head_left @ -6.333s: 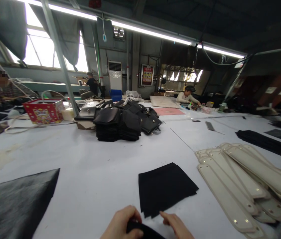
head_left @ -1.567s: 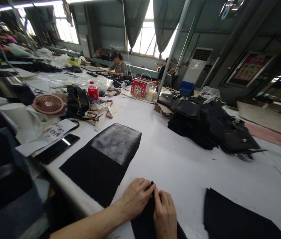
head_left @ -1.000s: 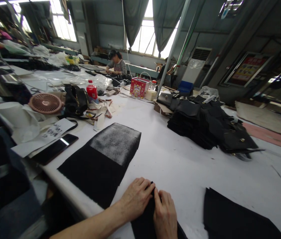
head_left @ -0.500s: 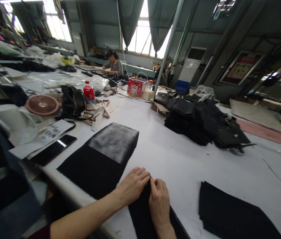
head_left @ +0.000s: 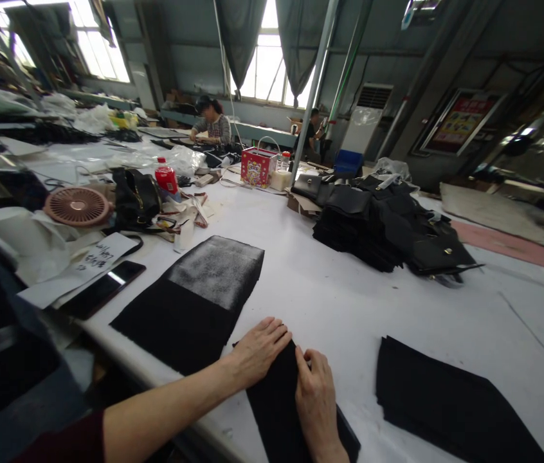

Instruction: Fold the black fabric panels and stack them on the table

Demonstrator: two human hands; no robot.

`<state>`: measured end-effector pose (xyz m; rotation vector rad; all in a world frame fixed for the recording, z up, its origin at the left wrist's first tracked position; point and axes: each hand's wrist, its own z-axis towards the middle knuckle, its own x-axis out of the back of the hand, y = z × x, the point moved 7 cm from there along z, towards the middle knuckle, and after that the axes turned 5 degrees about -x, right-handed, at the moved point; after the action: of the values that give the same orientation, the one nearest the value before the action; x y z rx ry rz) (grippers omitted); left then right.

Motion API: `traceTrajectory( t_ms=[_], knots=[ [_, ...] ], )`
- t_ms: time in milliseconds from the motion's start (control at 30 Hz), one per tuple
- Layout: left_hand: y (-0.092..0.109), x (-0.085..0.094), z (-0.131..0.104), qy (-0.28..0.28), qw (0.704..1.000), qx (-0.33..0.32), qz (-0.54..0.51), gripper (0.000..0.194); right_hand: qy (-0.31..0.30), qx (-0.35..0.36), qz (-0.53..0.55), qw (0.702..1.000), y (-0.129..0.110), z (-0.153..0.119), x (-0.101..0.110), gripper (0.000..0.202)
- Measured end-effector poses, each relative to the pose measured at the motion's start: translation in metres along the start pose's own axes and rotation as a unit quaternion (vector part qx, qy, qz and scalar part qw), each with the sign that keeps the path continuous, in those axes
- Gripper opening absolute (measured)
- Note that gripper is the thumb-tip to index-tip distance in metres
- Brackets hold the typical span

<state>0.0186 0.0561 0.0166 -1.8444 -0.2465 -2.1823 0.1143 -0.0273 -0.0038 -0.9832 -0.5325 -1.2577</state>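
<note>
A black fabric piece [head_left: 276,392] lies at the table's front edge under both my hands. My left hand [head_left: 263,347] rests flat across its far end, fingers stretched out side by side. At the piece's right edge, my right hand [head_left: 316,392] is closed with its fingers curled and one fingertip pressing near the far corner; its grip is partly hidden. To the left is a stack of black pieces [head_left: 170,328] with a grey, speckled patch [head_left: 218,270] at its far end. More black pieces [head_left: 450,399] lie stacked to the right.
A heap of black bags [head_left: 373,218] stands at the back right of the white table [head_left: 281,257]. On the left are a phone [head_left: 103,289], a paper with writing [head_left: 93,257], a pink fan [head_left: 78,206] and a red bottle [head_left: 166,177]. A co-worker [head_left: 211,122] sits across the table.
My left hand has flattened out over the fabric's far end. My right hand has moved slightly right and down along its edge. The view has shifted a little.
</note>
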Motion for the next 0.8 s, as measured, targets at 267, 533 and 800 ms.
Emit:
traceTrajectory(
  t_ms=[267, 533, 800],
  knots=[
    [0.009, 0.002, 0.004, -0.003, 1.000, -0.025, 0.000, 0.048, 0.002, -0.010, -0.004, 1.000, 0.005, -0.013, 0.010, 0.042],
    [0.023, -0.004, 0.006, -0.020, 0.997, -0.052, 0.046, 0.056, -0.006, -0.010, -0.024, 1.000, 0.010, -0.026, 0.023, 0.042],
    [0.033, 0.003, 0.009, -0.029, 0.998, -0.059, 0.005, 0.054, 0.007, -0.014, -0.007, 1.000, 0.017, -0.037, 0.035, 0.042]
  ],
)
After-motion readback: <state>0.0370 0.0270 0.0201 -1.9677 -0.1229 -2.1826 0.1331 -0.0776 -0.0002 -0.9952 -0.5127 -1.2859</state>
